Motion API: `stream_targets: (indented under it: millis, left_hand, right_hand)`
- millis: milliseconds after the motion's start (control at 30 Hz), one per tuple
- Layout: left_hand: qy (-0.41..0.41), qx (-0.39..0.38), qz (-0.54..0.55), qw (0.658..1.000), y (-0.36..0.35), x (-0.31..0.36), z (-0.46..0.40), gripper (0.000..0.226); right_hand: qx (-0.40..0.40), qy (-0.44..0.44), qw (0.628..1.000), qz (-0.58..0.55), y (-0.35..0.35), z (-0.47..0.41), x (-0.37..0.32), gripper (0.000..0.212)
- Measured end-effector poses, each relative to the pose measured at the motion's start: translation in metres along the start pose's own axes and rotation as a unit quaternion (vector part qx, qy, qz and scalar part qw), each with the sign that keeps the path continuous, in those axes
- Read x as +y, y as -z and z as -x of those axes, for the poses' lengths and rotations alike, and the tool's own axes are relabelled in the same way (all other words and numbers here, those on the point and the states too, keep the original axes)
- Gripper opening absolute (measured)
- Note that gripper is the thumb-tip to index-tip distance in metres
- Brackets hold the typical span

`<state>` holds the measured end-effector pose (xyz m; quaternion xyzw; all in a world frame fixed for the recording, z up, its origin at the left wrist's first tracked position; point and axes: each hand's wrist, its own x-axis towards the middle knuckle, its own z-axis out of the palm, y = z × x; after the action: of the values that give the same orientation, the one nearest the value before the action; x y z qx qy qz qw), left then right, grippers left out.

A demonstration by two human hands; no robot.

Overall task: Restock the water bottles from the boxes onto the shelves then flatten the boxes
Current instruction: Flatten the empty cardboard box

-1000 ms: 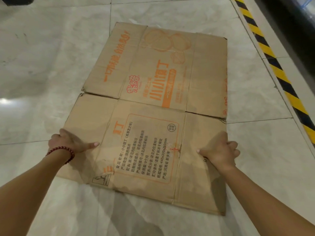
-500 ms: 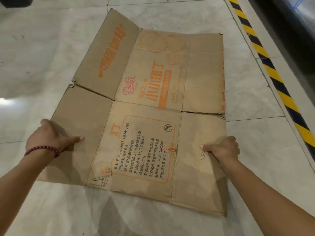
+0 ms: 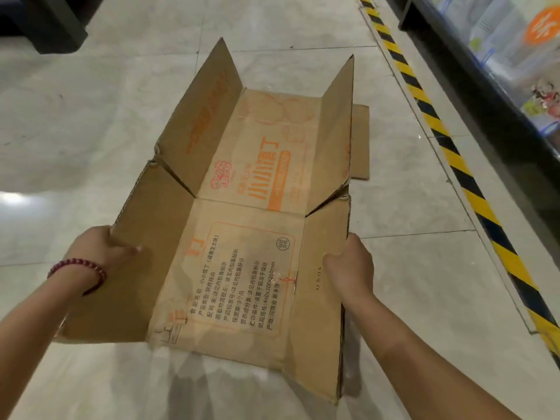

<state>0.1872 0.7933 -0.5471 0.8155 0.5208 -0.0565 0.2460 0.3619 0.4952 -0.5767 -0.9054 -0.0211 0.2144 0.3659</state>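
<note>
Side panels now raised on box (image 3: 242, 237), lengthwise away; both hands' fingers (image 3: 330, 259) gripping edges.

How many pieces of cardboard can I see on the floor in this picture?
2. The big printed cardboard box, opened out, is held at its side flaps by the left hand and right hand. A second cardboard piece lies flat behind it, mostly hidden; more may lie underneath.

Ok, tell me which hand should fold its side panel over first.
Probably right: the right hand grips a panel already nearly upright, while the left hand holds a shallower panel of the cardboard box.
</note>
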Motion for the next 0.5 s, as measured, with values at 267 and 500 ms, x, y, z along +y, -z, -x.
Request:
stream_targets:
  millis: [267, 500]
  left_hand:
    - [-0.001, 0.05, -0.009, 0.999, 0.035, 0.021, 0.036, 0.027]
    - [0.036, 0.031, 0.0, 0.999, 0.143, 0.044, 0.07, 0.021]
  right_hand:
    - [0.002, 0.012, 1.0, -0.011, 0.035, 0.004, -0.014, 0.012]
    - [-0.01, 0.01, 1.0, -0.024, 0.096, 0.049, -0.097, 0.017]
